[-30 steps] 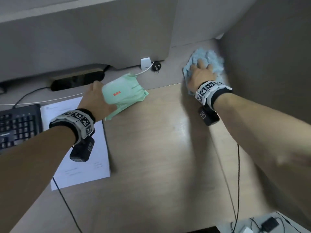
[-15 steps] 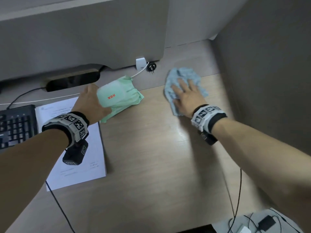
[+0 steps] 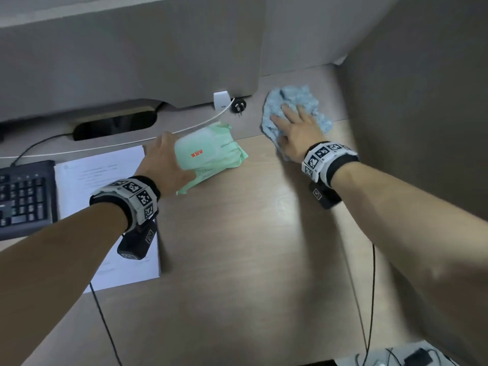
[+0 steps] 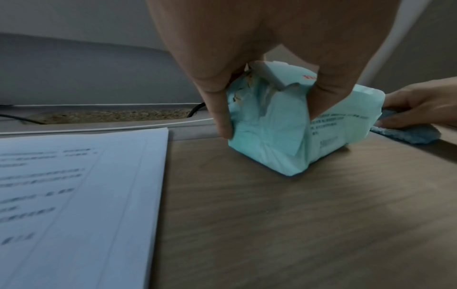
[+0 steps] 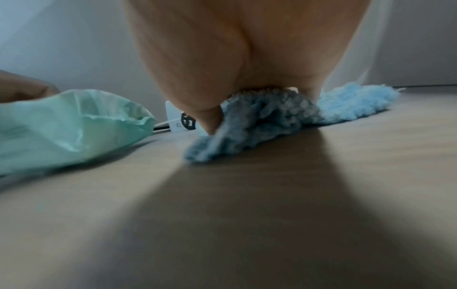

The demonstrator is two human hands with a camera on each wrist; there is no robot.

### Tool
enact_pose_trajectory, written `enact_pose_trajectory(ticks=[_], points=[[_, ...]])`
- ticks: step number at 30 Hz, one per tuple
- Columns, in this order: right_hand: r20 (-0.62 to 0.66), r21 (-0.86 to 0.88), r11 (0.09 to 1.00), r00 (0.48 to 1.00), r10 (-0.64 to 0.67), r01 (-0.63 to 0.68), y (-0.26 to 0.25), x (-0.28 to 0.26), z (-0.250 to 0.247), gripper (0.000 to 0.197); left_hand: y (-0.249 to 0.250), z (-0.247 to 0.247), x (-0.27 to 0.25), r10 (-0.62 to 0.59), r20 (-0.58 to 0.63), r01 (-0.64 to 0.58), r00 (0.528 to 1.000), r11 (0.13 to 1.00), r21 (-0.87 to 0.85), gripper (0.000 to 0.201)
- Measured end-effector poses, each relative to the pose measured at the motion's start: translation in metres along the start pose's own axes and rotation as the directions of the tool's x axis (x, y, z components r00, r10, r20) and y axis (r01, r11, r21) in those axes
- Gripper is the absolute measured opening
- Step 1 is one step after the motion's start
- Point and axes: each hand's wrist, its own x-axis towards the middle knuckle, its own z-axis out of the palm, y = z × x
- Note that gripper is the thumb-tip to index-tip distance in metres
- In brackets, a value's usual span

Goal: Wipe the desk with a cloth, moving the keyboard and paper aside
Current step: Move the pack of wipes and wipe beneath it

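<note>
Since half a second ago, the right hand (image 3: 295, 133) has slid the blue cloth (image 3: 297, 103) farther back toward the counter's (image 3: 250, 260) rear right corner, fingers spread flat on it. Left hand (image 3: 161, 165) grips a green wipes pack (image 3: 211, 151), thumb and fingers curled around its end; its red label is too blurred to read. Paper (image 3: 95, 180) with blurred print lies beside the keyboard (image 3: 25, 196) at left.
</note>
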Motion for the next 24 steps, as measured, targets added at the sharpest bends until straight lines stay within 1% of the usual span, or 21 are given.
enact_pose_trajectory(ticks=[1,2,3,5,7,8,10,12,13,15,16,17,19,21,23,24], points=[[-0.009,-0.003,1.000,1.000,0.011,-0.011,0.013,-0.008,0.003,0.063,0.004,0.001,0.000,0.009,0.011,-0.009,1.000,1.000,0.003,0.066],[-0.028,-0.016,0.999,0.998,0.050,-0.051,0.028,-0.014,0.002,0.064,0.009,0.001,0.000,0.018,0.023,-0.018,1.000,1.000,0.003,0.066],[-0.051,-0.020,0.993,0.992,0.114,-0.115,0.044,-0.016,0.002,0.064,0.012,0.001,-0.001,0.029,0.029,-0.029,0.999,1.000,0.001,0.065],[-0.078,0.052,0.967,0.964,0.253,-0.250,0.062,-0.016,-0.006,0.060,0.017,0.001,-0.001,0.043,0.033,-0.043,0.998,0.999,-0.001,0.065],[-0.091,0.070,0.936,0.932,0.350,-0.344,0.055,-0.010,-0.009,0.058,0.019,0.001,-0.001,0.044,0.025,-0.044,0.999,0.999,-0.004,0.065],[-0.087,0.035,0.933,0.929,0.360,-0.359,0.042,-0.008,-0.009,0.060,0.019,0.001,-0.002,0.040,0.019,-0.040,0.999,0.999,-0.012,0.065],[-0.061,-0.034,0.950,0.950,0.307,-0.309,0.010,-0.010,-0.002,0.065,0.019,0.001,-0.002,0.027,0.007,-0.026,1.000,0.999,-0.035,0.065],[-0.038,-0.020,0.982,0.981,0.190,-0.190,-0.023,-0.026,0.014,0.066,0.016,0.000,-0.002,0.022,-0.002,-0.022,1.000,0.999,-0.035,0.065],[-0.045,-0.012,0.994,0.993,0.105,-0.106,-0.036,-0.040,0.024,0.066,0.014,-0.002,-0.002,0.020,-0.006,-0.020,1.000,0.999,-0.027,0.065],[-0.064,-0.010,0.999,0.997,-0.040,0.040,-0.048,-0.068,0.034,0.064,0.011,-0.005,0.000,0.023,0.000,-0.023,1.000,1.000,-0.002,0.066],[-0.059,-0.022,0.997,0.995,-0.080,0.078,-0.044,-0.076,0.039,0.062,0.010,-0.006,0.001,0.018,0.006,-0.018,1.000,1.000,0.004,0.066],[-0.053,-0.023,0.997,0.996,-0.077,0.076,-0.035,-0.082,0.039,0.062,0.010,-0.008,0.002,0.024,0.007,-0.024,1.000,1.000,0.005,0.067],[-0.060,0.013,0.999,0.998,0.030,-0.029,-0.008,-0.085,0.041,0.061,0.015,-0.008,0.003,0.037,0.008,-0.037,0.999,0.999,-0.005,0.068],[-0.079,0.045,0.984,0.981,0.177,-0.174,0.017,-0.092,0.041,0.061,0.025,-0.007,0.004,0.050,0.003,-0.050,0.999,0.999,-0.009,0.067],[-0.079,0.074,0.958,0.956,0.281,-0.276,0.021,-0.101,0.042,0.060,0.038,-0.003,0.004,0.067,-0.002,-0.067,0.998,0.998,0.000,0.065],[-0.071,0.084,0.951,0.950,0.305,-0.299,0.013,-0.104,0.043,0.059,0.044,-0.001,0.006,0.073,-0.003,-0.073,0.997,0.997,-0.008,0.065]])
